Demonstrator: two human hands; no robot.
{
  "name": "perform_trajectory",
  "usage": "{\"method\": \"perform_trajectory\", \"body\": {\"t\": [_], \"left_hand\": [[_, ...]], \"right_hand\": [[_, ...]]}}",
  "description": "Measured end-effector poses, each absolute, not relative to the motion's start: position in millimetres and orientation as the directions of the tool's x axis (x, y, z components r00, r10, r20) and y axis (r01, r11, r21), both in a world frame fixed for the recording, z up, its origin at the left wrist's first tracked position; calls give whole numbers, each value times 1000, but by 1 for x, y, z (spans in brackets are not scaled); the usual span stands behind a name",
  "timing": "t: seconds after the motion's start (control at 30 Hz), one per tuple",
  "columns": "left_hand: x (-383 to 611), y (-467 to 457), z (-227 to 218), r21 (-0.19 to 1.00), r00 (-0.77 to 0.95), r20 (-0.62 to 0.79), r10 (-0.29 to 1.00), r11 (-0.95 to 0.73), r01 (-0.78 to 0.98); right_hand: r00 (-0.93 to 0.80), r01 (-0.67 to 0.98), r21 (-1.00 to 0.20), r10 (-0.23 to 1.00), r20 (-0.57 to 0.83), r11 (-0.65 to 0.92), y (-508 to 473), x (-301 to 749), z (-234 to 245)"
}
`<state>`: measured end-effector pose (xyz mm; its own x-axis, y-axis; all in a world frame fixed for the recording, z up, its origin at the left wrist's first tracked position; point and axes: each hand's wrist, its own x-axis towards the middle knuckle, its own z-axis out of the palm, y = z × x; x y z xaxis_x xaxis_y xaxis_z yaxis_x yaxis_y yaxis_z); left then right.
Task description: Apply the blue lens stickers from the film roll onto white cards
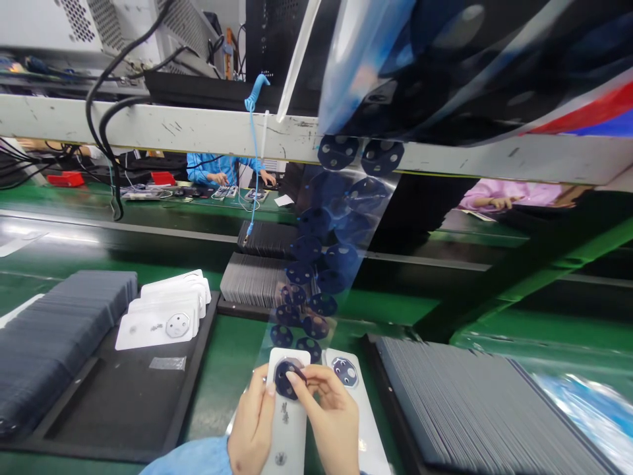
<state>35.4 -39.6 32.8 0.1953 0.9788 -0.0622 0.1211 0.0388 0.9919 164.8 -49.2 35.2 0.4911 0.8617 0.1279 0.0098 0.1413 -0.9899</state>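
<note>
My left hand (253, 425) grips the left edge of a white phone back cover (288, 422) near the bottom centre. My right hand (330, 412) pinches a dark round camera-lens piece (287, 378) against the top of that cover. A second white cover (357, 409) with a lens piece fitted lies just to the right, partly under my right hand. A clear film strip (321, 264) carrying several dark round lens pieces hangs from above down to the covers.
A black tray (123, 402) at the left holds stacked white covers (165, 313) and dark sheets (54, 330). More dark sheet stacks lie at the right (475, 402) and behind (257, 277). Other workers' hands (220, 177) rest across the green bench (445, 310).
</note>
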Motion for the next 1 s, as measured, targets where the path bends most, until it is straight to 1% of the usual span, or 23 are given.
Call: {"method": "perform_trajectory", "body": {"t": [0.37, 0.57, 0.7, 0.83, 1.0], "left_hand": [[38, -40, 34, 994, 175, -76, 982, 60, 91], [38, -40, 33, 993, 214, -33, 976, 8, 118], [39, -39, 29, 990, 230, -15, 973, -18, 142], [40, -39, 26, 994, 219, -4, 976, -20, 109], [40, -38, 23, 996, 199, -21, 980, 3, 93]], "right_hand": [[511, 51, -988, 846, 152, 146, -50, 162, 30], [519, 110, -977, 828, 212, 181, -50, 160, 27], [519, 184, -957, 805, 287, 223, -51, 158, 18], [550, 261, -933, 756, 355, 248, -53, 151, 19], [555, 476, -842, 656, 511, 254, -54, 147, 26]]}}
